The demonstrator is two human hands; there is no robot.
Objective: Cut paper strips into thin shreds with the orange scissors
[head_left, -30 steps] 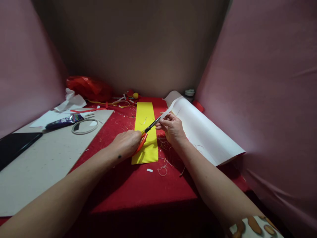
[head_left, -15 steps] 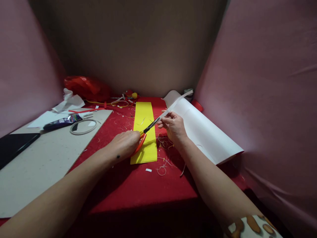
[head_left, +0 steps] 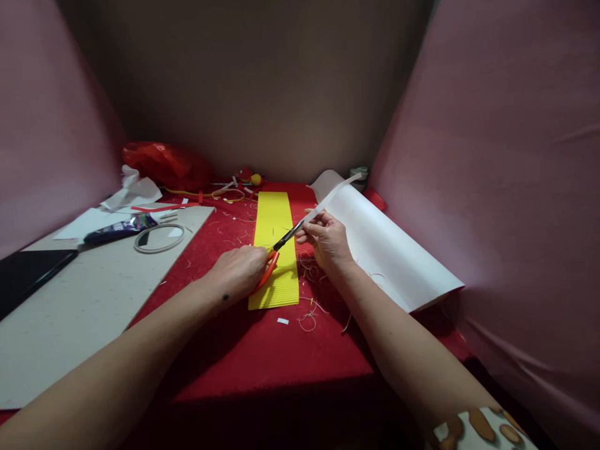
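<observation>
My left hand (head_left: 244, 269) is closed round the orange handles of a pair of scissors (head_left: 269, 271). The dark blades point up and right, and their tips meet the near end of a narrow white strip (head_left: 332, 198). Between thumb and fingers, my right hand (head_left: 327, 236) pinches that strip close to the blade tips, its far end sticking out up and right. Below the scissors lies a yellow corrugated sheet (head_left: 274, 294), and beside it part of a red corrugated sheet (head_left: 301, 203) shows. Whether the blades are closed on the strip is hard to tell.
A large white sheet (head_left: 394, 250), curled over, lies at right. On the left, a grey board (head_left: 94, 312) carries a dark tube (head_left: 119, 229), a ring-shaped coil (head_left: 159, 251) and a black flat object (head_left: 32, 275). Thin offcuts (head_left: 308, 320) litter the red cloth; a red plastic bag (head_left: 164, 164) sits behind.
Both hands keep their hold on the scissors and the strip, almost in place. The strip's far end sits slightly lower and further left. The whole view has shifted a little.
</observation>
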